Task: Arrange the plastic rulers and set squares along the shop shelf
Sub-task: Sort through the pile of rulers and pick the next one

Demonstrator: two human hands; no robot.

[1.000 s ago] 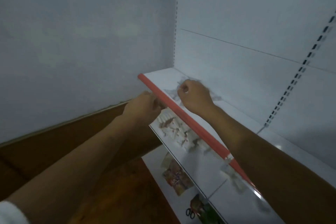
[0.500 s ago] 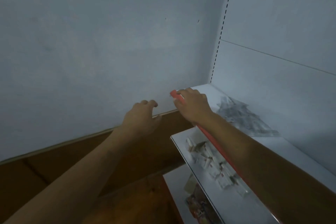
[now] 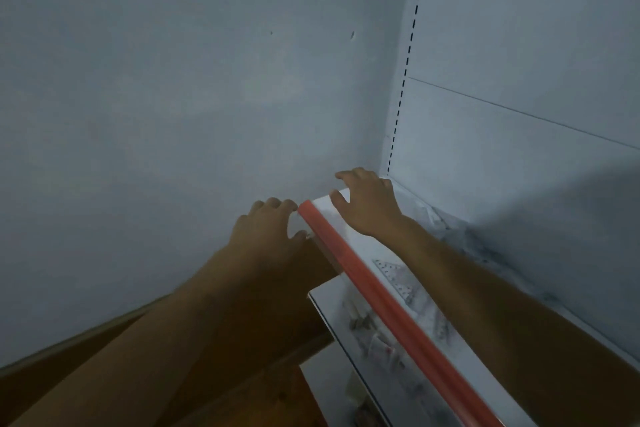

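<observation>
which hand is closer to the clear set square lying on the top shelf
Right. The right hand is over the shelf near its far corner, its forearm passing just above the set square. The left hand is off the shelf, beyond the red edge strip.

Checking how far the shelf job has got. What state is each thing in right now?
Left hand: fingers loosely curled, holding nothing, at the shelf's end.
Right hand: fingers spread, holding nothing, over the shelf corner.
Set square: lying flat on the shelf.
Shelf: red front strip in place.
</observation>
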